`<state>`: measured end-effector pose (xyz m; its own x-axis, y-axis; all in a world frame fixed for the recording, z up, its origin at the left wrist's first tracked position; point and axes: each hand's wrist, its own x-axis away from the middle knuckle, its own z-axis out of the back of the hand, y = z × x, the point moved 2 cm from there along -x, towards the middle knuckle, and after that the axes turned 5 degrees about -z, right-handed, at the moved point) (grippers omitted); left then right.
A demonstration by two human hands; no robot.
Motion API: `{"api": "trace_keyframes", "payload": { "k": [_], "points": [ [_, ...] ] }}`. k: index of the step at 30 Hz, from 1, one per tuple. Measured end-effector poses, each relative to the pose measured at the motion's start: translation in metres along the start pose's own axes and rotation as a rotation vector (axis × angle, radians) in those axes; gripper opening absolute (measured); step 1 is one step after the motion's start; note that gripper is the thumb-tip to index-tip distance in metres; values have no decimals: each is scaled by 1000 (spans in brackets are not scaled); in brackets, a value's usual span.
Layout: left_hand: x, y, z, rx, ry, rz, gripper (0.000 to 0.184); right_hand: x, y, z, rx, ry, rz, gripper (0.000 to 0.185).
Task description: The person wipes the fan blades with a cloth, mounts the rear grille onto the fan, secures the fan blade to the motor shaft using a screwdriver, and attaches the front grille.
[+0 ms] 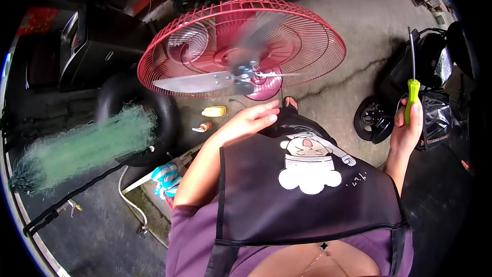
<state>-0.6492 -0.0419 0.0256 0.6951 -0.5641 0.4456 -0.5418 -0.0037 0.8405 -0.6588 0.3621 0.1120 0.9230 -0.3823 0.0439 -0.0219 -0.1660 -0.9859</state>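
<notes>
In front of me stands a pedestal fan (225,61) with a red wire rear guard, its front uncovered. Its metal blades (197,83) show, one sharp at the lower left and another blurred near the top. My left hand (254,117) is just below the fan, fingers stretched out and holding nothing; it appears apart from the blades. Off to the right, my right hand (408,129) is wrapped round the green handle of a screwdriver (413,92). The long metal shaft points upward.
A green net bundle (87,149) lies at the left beside a black inner tube (166,123). A yellow bottle (213,111) rests on the floor. At the right are a black wheel (373,119) and a black bag (436,118).
</notes>
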Motion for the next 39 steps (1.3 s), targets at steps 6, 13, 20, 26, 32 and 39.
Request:
{"api": "trace_keyframes", "payload": {
  "k": [6, 13, 20, 26, 32, 39],
  "points": [
    [65, 36, 6, -1078, 987, -928, 36, -9, -8, -7, -49, -20, 44, 40],
    [56, 76, 6, -1423, 1189, -629, 99, -20, -20, -13, 66, -26, 62, 39],
    [36, 55, 12, -1426, 1073, -490, 117, -27, -18, -2, 100, -34, 44, 38],
    [20, 13, 32, -1092, 1009, -466, 114, -35, -21, 6, 28, -55, 11, 38],
    [42, 53, 15, -1191, 1369, -471, 93, -54, -24, 21, 57, -110, 34, 38],
    [47, -22, 43, -1569, 1201, -191, 58, -89, -11, 31, 62, -236, 38, 39]
  ]
}}
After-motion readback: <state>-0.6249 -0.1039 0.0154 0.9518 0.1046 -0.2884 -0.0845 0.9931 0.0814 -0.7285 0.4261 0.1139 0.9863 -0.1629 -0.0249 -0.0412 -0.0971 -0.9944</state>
